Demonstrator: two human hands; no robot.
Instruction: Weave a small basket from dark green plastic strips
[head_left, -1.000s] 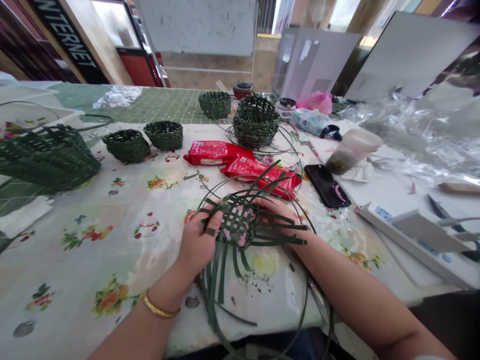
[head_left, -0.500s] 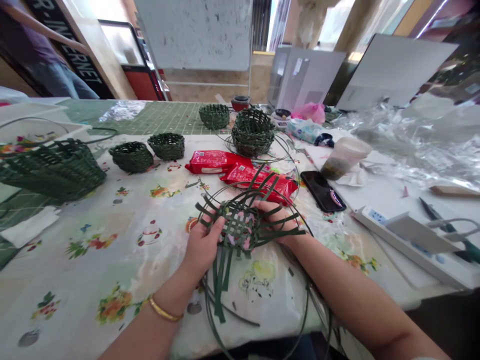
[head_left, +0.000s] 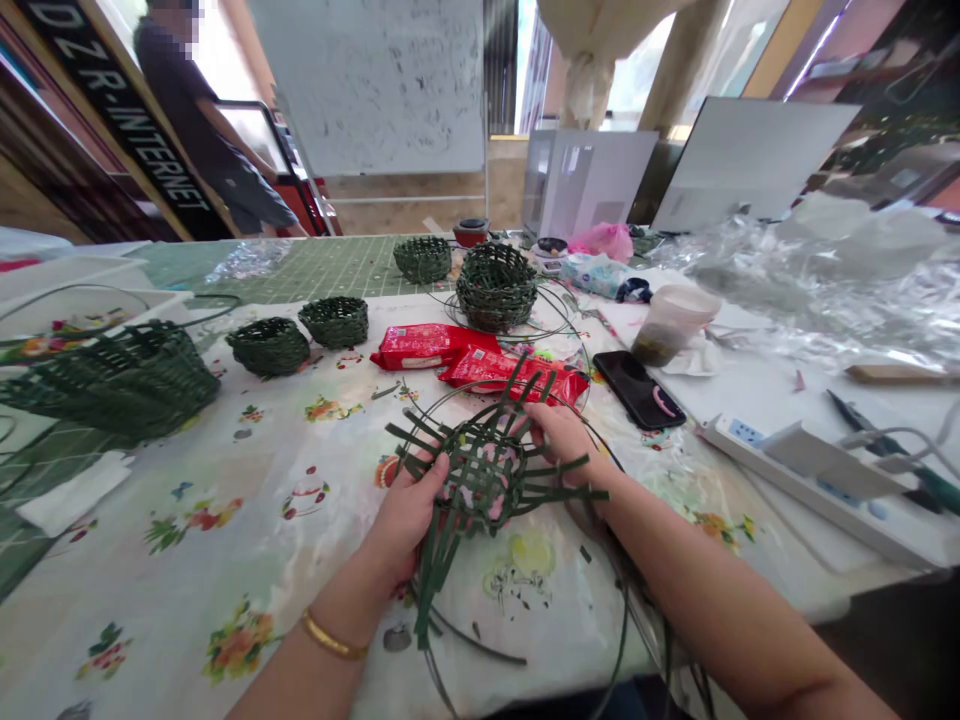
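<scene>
A half-woven green basket base (head_left: 484,470) with loose strips sticking out all round is held just above the flowered tablecloth (head_left: 247,520). My left hand (head_left: 409,510) grips its left edge, thumb on top, fingers closed under the weave. My right hand (head_left: 562,440) pinches strips at its upper right edge. Long green strips (head_left: 435,590) trail from the weave toward the table's near edge.
Two red snack packets (head_left: 480,360) lie just behind the weave, a black phone (head_left: 637,388) to their right. Several finished green baskets (head_left: 495,285) stand further back, a large one (head_left: 120,375) at left. A power strip (head_left: 810,470), plastic cup (head_left: 667,325) and clear plastic sheeting (head_left: 825,290) fill the right. A person (head_left: 202,120) stands far left.
The weave has tilted and lifted slightly between my hands. The view has tipped upward, bringing a standing person into sight at the far left.
</scene>
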